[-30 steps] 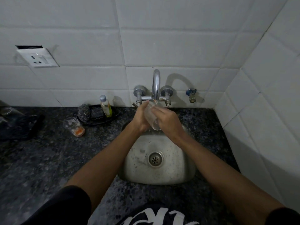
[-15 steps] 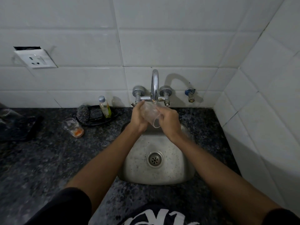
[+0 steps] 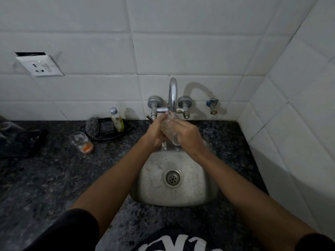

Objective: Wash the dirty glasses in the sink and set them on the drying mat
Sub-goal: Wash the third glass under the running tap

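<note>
Glass (image 3: 169, 130) between hands, now closer under tap (image 3: 172, 96)

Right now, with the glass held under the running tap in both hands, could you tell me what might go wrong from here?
1. The glass is wet and held between the left hand and right hand above the steel sink; if the grip slips, it could drop and crack.
2. The dirty glass with orange residue stands on the counter left of the sink; the left arm could perhaps knock it when reaching toward the mat.
</note>
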